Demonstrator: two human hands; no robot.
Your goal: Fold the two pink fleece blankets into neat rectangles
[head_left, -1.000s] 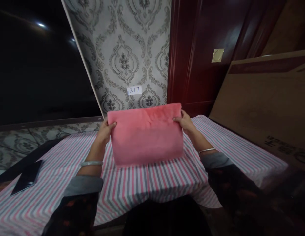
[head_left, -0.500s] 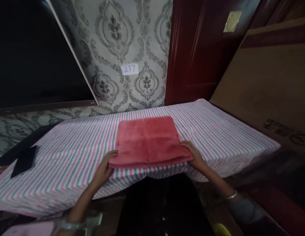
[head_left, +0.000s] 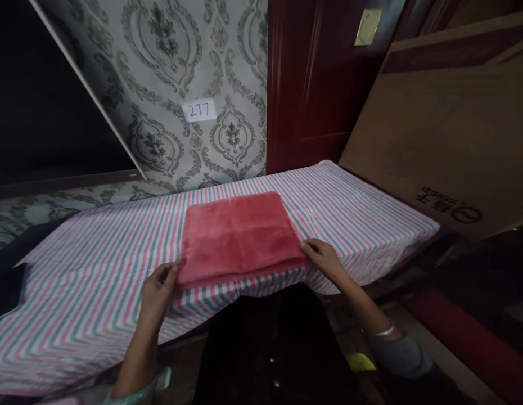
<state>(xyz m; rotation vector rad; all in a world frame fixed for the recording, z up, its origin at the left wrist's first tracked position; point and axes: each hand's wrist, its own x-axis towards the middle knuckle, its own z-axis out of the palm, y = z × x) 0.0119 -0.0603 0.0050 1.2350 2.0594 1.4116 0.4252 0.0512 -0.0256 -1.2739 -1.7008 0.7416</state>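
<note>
A coral-pink plush cloth (head_left: 240, 236) lies flat on a striped tablecloth (head_left: 109, 264), roughly square, with two layers showing along its near edge. At its near left corner is my left hand (head_left: 158, 287), thumb and fingertips pinched together on the cloth's edge. My right hand (head_left: 323, 257) pinches the near right side between thumb and forefinger. A faint crease runs through the middle of the plush.
A dark tablet-like slab (head_left: 8, 292) rests at the table's left. Behind stand a black screen (head_left: 54, 101) and patterned wall with a "277" paper label (head_left: 199, 110). A large cardboard box (head_left: 434, 135) leans at the right.
My view has shifted to the right, so everything sits further left. My hands have gone from lying along the cloth's sides to pinching near its front corners.
</note>
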